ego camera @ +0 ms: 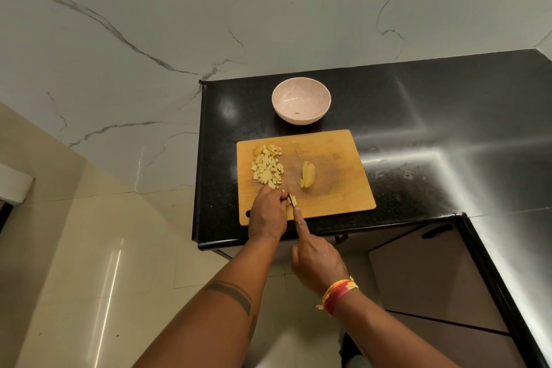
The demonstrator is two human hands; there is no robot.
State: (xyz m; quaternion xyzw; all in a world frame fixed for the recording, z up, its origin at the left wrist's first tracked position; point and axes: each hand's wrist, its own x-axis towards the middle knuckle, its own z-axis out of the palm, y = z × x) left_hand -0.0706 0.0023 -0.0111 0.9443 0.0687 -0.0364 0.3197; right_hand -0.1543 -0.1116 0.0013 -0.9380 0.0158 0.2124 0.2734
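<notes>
Gripping a knife [290, 197], the person's right hand [316, 260] hides the handle in its curled fingers, with the index finger laid straight along the spine toward 12 o'clock and a woven wristband [339, 293] behind it at 5 o'clock. Just beside it, at 10 o'clock, the left hand [267, 212] curls its fingers over a small potato piece [294, 199] and pins it to the near left part of the wooden cutting board [334, 188], at about 7 o'clock from the board's centre. The blade stands touching or almost touching those fingertips, and this is likely the main hazard: so little of the piece shows that a sideways slip of the edge could reach a finger. A starchy, damp offcut may also skid under pressure, which would throw the cut off line. The cutting is close to the board's near edge, which itself lies near the edge of the glossy black countertop [418, 128], so cubes could hop off toward the floor, and a hard push might slide the board. Farther on, a partly sliced potato half [307, 174] lies near the board's centre, apart from the hands. A pile of diced potato [267, 166] sits at 10 o'clock, close enough to the left knuckles to be scattered. Beyond the board at 12 o'clock stands a pale bowl [301, 100], nearly empty.
</notes>
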